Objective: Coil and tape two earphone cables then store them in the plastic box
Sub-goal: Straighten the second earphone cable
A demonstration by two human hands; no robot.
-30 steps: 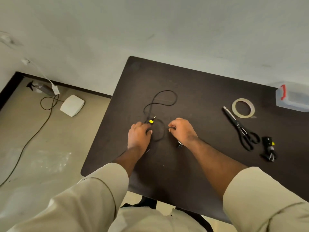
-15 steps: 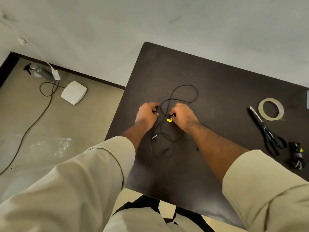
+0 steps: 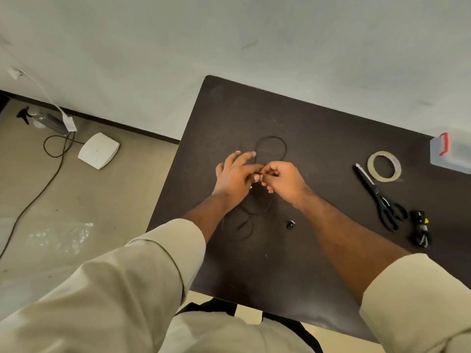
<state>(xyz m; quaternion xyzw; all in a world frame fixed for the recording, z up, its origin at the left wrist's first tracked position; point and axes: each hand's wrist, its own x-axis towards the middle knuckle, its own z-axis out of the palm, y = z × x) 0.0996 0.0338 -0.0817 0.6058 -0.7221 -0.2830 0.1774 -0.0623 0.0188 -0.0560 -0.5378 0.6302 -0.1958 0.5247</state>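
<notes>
A black earphone cable point(image 3: 271, 138) lies in loose loops on the dark table point(image 3: 305, 128), one loop beyond my hands and more below them. My right hand point(image 3: 283, 180) pinches the cable at the middle. My left hand point(image 3: 235, 174) meets it there with its fingers spread out straight over the cable; a yellow tag shows under its fingers. A loose earbud point(image 3: 290, 224) sits near my right forearm. A second earphone, bundled point(image 3: 420, 229), lies at the right. The plastic box point(image 3: 451, 154) with a red latch stands at the far right edge.
A tape roll point(image 3: 384, 166) and black scissors point(image 3: 379, 197) lie right of my hands. Left of the table's edge the floor holds a white device point(image 3: 99, 154) and a dark cord point(image 3: 38, 194). A pale wall runs behind the table.
My hands have come together over the cable. The left hand's fingers have spread straight, and the far loop has shrunk into a rounder ring. The view has swung, bringing the box back in.
</notes>
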